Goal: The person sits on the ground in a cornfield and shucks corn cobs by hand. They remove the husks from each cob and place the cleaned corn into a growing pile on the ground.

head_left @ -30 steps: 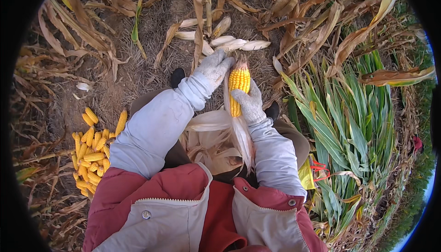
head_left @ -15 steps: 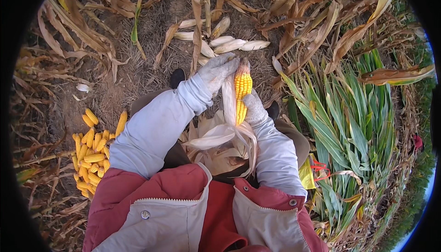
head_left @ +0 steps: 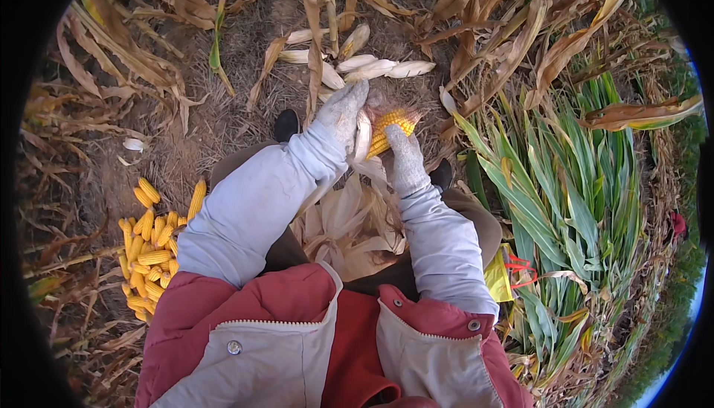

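From my remote seat I see the right hand (head_left: 407, 161) clamped on an ear of corn (head_left: 392, 130), its gloved thumb laid over the yellow kernels, the rest of its fingers hidden behind. The ear is tilted, tip toward between one and two o'clock, above the gap between the person's knees. Taking that ear as my clock's centre, the left hand (head_left: 343, 118) is near ten o'clock, gloved too, fingers together and lying against a pale strip of husk (head_left: 362, 136) beside the kernels — whether it pinches the strip I cannot tell, as the glove hides its grasp.

Toward seven o'clock, between the legs, I have a heap of dry husks (head_left: 341, 218). Just beyond the hands, around eleven to twelve, several unhusked ears (head_left: 371, 70) lie on the soil. Farther off at eight o'clock sits a pile of bare yellow ears (head_left: 155, 257). Cut green stalks (head_left: 554, 192) spread from three to five — a yellow bag (head_left: 496, 279) with red handles at five, near the right knee. Dry brown leaves (head_left: 532, 51) hang at one to two.
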{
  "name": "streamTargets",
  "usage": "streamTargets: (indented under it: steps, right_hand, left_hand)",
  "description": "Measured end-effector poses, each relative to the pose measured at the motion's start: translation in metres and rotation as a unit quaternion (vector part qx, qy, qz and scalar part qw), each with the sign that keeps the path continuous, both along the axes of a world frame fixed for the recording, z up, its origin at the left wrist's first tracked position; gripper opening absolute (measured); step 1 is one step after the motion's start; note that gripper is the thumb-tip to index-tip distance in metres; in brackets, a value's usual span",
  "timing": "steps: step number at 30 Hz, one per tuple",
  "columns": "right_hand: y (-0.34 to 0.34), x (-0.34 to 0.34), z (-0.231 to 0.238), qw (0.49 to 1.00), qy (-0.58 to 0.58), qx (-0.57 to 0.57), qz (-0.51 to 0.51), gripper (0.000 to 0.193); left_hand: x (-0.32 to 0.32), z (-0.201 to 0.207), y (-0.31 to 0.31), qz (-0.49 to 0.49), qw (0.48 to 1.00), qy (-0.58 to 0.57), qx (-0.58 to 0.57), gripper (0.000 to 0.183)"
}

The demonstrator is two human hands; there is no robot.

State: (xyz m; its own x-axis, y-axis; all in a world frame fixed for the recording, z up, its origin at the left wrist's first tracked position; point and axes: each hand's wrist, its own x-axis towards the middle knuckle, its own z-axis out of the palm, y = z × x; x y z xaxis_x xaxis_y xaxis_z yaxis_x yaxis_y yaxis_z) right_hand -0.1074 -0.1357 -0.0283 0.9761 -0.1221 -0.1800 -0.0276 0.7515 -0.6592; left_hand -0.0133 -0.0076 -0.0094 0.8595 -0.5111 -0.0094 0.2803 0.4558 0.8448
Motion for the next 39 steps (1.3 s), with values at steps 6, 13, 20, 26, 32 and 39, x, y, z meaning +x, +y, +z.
streamTargets:
  steps: [6,13,20,26,32,39]
  right_hand:
    - [0.003,0.010,-0.007,0.992,0.041,0.069,-0.095,0.030]
    - [-0.055,0.021,-0.002,0.944,0.061,0.098,-0.309,0.041]
    - [-0.060,0.015,-0.010,0.935,0.042,0.009,-0.351,0.040]
    - [-0.030,0.011,0.008,0.957,0.025,0.025,-0.288,0.037]
    - [-0.031,0.001,0.012,0.976,-0.042,-0.053,-0.208,0.045]
    - [-0.026,0.001,0.023,0.974,-0.012,-0.093,-0.207,0.049]
  left_hand:
    - [-0.016,0.033,-0.002,-0.041,0.973,0.221,-0.044,0.030]
    - [0.030,0.036,0.035,-0.307,0.872,-0.158,0.347,0.041]
    - [0.022,0.046,0.023,-0.171,0.600,-0.440,0.646,0.046]
    - [-0.016,0.025,-0.015,-0.195,0.765,-0.385,0.478,0.060]
    - [-0.028,-0.006,-0.036,-0.319,0.756,-0.306,0.482,0.061]
    - [-0.050,-0.014,-0.042,-0.284,0.752,-0.327,0.497,0.039]
